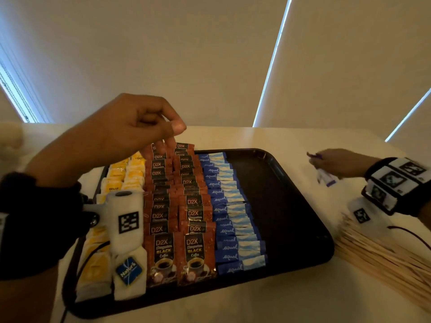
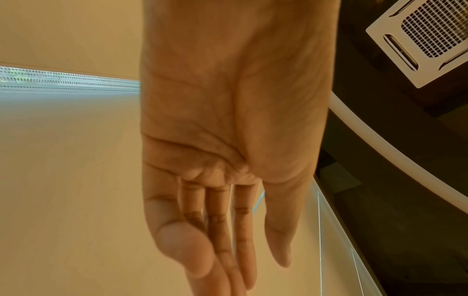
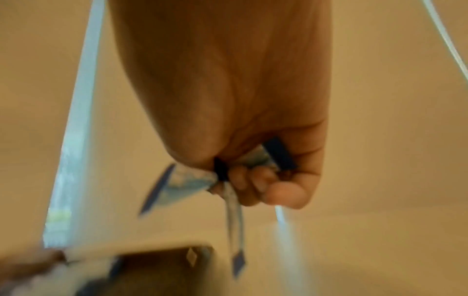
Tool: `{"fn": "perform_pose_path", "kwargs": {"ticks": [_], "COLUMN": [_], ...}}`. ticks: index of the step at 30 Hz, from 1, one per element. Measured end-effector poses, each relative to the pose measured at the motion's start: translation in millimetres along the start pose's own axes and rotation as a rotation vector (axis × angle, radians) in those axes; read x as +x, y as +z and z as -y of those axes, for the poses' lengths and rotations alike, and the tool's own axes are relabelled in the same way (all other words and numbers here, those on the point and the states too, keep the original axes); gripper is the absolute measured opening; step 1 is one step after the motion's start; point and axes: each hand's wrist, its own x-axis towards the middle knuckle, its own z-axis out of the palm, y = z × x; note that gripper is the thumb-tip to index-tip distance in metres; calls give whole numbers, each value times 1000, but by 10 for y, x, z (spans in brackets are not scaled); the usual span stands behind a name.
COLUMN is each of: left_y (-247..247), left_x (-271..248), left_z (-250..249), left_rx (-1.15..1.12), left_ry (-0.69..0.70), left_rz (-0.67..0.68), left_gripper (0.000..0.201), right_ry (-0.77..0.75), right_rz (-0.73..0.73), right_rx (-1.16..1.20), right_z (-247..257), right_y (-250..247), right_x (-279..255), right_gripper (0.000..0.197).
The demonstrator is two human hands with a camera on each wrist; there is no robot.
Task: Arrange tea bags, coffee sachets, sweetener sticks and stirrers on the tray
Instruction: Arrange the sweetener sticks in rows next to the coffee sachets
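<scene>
A: Left hand up over the tray's far end, fingers relaxed, nearly straight, tips just at the coffee sachets.

B: Holding anything?

A: Nothing. On the tray: tea bags at its left side, coffee mid-tray, sweetener sticks next.

B: And the right hand?

A: Right of the tray, above the counter, fingers curled tight round more sticks. Stirrers lie off the tray's right edge.
</scene>
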Motion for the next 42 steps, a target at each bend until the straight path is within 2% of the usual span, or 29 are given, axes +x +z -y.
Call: {"fn": "perform_pose_path", "kwargs": {"ticks": [2, 3, 6, 9, 11, 17, 21, 24, 27, 29, 32, 36, 38, 42], "left_y": [5, 14, 60, 105, 106, 56, 25, 68, 140, 159, 165, 148, 107, 56], "left_x": [-2, 0, 0, -2, 1, 18, 43, 60, 78, 91, 95, 77, 76, 68], "left_z": [-10, -12, -16, -50, -70, 45, 126, 141, 128, 134, 123, 101, 111, 92], "left_rx": [1, -1, -3, -41, -86, -25, 72, 32, -62, -31, 59, 40, -25, -120], "left_ry": [0, -4, -13, -6, -8, -16, -7, -26, -18, 40, 120, 118, 85, 2], "left_rz": [-6, -5, 18, 24, -3, -34, -87, -76, -48, -75, -150, -228, -227, -219], "left_gripper": [34, 33, 33, 41, 46, 46, 37, 28, 13, 22, 25, 19, 6, 32], "right_ry": [-134, -214, -476, -699, -773, -832, -847, -866, -855, -829, -823, -832, -817, -776], "right_rz": [-205, -253, -198, -116, -111, -76, -78, -86, -76, -53, 8, 35, 11, -120], "right_rx": [346, 513, 862, 1011, 1103, 1300, 1243, 1182, 1211, 1275, 1361, 1401, 1435, 1437], "right_z": [297, 483, 1050, 1487, 1699, 1898, 1848, 1796, 1759, 1750, 1753, 1754, 1724, 1619], "right_y": [-207, -285, -378, -253, -146, -20, 45, 56, 84, 96, 85, 65, 35, -23], "right_x": [-154, -258, -554, -666, -658, -522, -463, -431, -419, -412, -417, -428, -420, -386], "right_gripper": [41, 41, 37, 36, 28, 19, 16, 9, 13, 17, 13, 15, 13, 14]}}
